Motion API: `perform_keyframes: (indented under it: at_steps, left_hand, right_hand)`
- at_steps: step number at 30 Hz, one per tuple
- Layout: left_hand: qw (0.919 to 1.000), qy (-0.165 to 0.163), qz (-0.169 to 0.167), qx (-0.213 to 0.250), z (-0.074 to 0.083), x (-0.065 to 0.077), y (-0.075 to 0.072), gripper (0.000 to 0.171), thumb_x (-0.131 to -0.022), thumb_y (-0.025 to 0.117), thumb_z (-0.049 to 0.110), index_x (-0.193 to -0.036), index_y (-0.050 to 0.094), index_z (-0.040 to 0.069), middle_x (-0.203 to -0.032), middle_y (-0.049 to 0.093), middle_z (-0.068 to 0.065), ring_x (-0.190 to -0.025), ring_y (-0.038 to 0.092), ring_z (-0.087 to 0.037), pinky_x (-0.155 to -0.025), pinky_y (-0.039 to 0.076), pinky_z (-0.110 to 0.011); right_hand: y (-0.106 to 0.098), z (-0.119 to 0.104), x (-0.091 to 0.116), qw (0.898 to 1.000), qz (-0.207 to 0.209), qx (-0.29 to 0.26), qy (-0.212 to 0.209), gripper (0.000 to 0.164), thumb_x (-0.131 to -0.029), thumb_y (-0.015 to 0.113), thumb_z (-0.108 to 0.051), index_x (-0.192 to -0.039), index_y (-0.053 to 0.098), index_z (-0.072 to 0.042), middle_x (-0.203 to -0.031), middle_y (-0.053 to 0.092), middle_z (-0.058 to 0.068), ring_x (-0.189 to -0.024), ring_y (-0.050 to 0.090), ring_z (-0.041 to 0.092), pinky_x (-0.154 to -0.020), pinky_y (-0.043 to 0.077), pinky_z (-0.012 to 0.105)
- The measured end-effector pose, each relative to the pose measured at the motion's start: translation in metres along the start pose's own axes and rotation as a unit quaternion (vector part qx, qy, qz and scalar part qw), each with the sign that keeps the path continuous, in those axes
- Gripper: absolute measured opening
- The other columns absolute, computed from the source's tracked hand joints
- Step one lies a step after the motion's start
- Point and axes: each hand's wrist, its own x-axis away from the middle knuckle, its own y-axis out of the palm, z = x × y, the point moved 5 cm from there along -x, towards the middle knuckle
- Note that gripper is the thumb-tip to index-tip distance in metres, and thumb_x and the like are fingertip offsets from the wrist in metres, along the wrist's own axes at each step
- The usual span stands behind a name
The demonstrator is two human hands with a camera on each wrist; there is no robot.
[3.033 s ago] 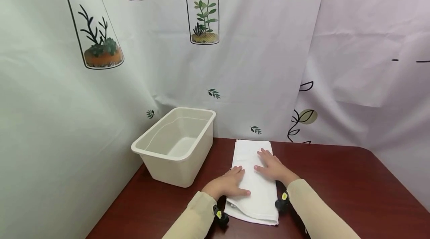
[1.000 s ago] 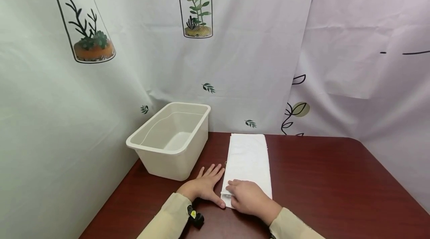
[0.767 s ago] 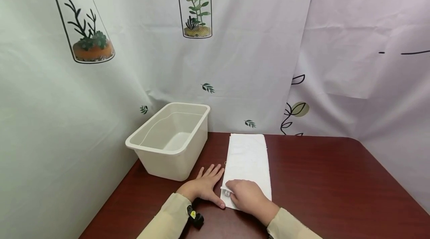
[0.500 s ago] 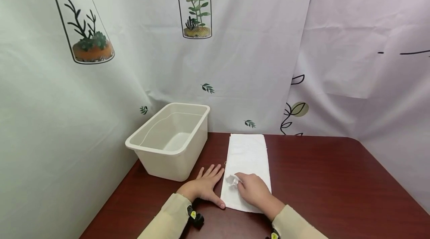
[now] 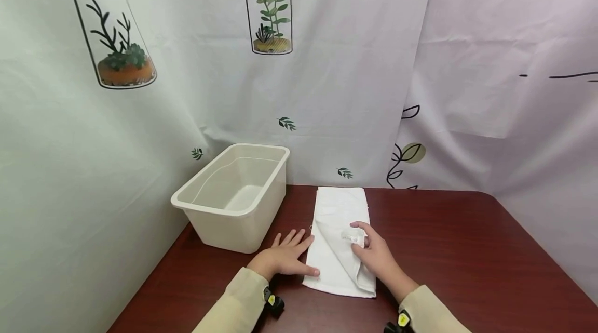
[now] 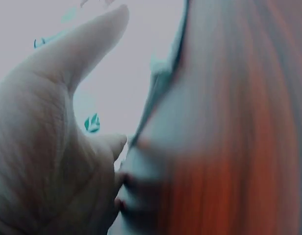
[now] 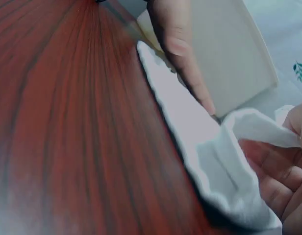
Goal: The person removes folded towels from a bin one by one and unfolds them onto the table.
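Observation:
A white folded towel (image 5: 340, 205) lies lengthwise on the dark red table, its near left corner turned back diagonally. My right hand (image 5: 377, 256) pinches that corner, where a small white label (image 5: 351, 236) shows between thumb and fingers. In the right wrist view the towel (image 7: 175, 105) curves up in a loop toward the curled fingers of the right hand (image 7: 281, 183). My left hand (image 5: 286, 259) rests with fingers spread on the table beside the towel's left edge, its thumb on the towel. The left wrist view shows the left hand (image 6: 48, 132) with the thumb stretched out.
An off-white plastic tub (image 5: 221, 230) stands at the back left, with nothing seen inside it. White cloth (image 5: 350, 89) printed with plants hangs behind and at the sides of the table (image 5: 444, 255). A small black camera (image 5: 275, 306) sits on the left wrist.
Both hands lay flat on the towel at first. The left then moved to its left edge. The right took the near left corner and drew it back up and rightward, baring the layer beneath.

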Motion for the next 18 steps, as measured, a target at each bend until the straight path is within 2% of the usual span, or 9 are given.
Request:
perform_keyframes:
  at_steps: [3,5,9,12,18]
  left_hand:
    - [0.9994,-0.013,0.03,-0.008,0.009,-0.005,0.0,0.097,-0.086,0.051,0.079,-0.161,0.03,0.02,-0.167,0.02,-0.015,-0.154,0.013,-0.035,-0.12,0.007,-0.061]
    - [0.9987,-0.016,0.048,-0.009,0.016,-0.008,0.001,0.096,-0.089,0.05,0.077,-0.16,0.032,0.016,-0.166,0.021,-0.017,-0.154,0.014,-0.035,-0.121,0.008,-0.059]
    - [0.9983,-0.014,0.056,-0.005,0.025,-0.011,0.006,0.101,-0.088,0.054,0.075,-0.159,0.031,0.007,-0.166,0.019,-0.019,-0.154,0.014,-0.035,-0.121,0.01,-0.059]
    - [0.9984,-0.008,0.056,-0.002,0.024,-0.014,0.011,0.107,-0.085,0.055,0.077,-0.159,0.028,0.004,-0.167,0.017,-0.019,-0.154,0.013,-0.034,-0.121,0.009,-0.058]
    - [0.9983,-0.003,0.057,-0.012,0.014,-0.023,0.022,0.111,-0.084,0.049,0.082,-0.162,0.021,0.009,-0.169,0.01,-0.014,-0.156,0.006,-0.03,-0.122,0.004,-0.057]
  right_hand:
    - [-0.006,0.002,0.002,1.0,0.018,-0.004,-0.004,0.052,-0.088,0.065,0.005,-0.134,0.06,-0.018,-0.061,0.053,0.001,-0.046,0.044,0.007,-0.044,0.04,0.022]
    - [-0.009,0.004,0.003,1.0,0.025,-0.007,-0.006,0.047,-0.087,0.066,0.006,-0.129,0.063,-0.017,-0.064,0.055,0.002,-0.047,0.045,0.007,-0.045,0.041,0.022]
    - [-0.014,0.01,0.005,1.0,0.028,-0.012,0.001,0.032,-0.087,0.067,0.006,-0.116,0.067,-0.009,-0.077,0.063,0.004,-0.058,0.054,0.011,-0.05,0.047,0.024]
    - [-0.018,0.017,0.007,0.999,0.026,-0.027,0.014,0.028,-0.088,0.067,0.006,-0.115,0.066,-0.003,-0.08,0.066,0.007,-0.062,0.058,0.013,-0.053,0.05,0.025]
    - [-0.026,0.025,0.011,0.995,0.006,-0.095,0.039,0.029,-0.095,0.065,0.0,-0.123,0.059,0.004,-0.093,0.07,0.016,-0.072,0.067,0.018,-0.061,0.059,0.032]
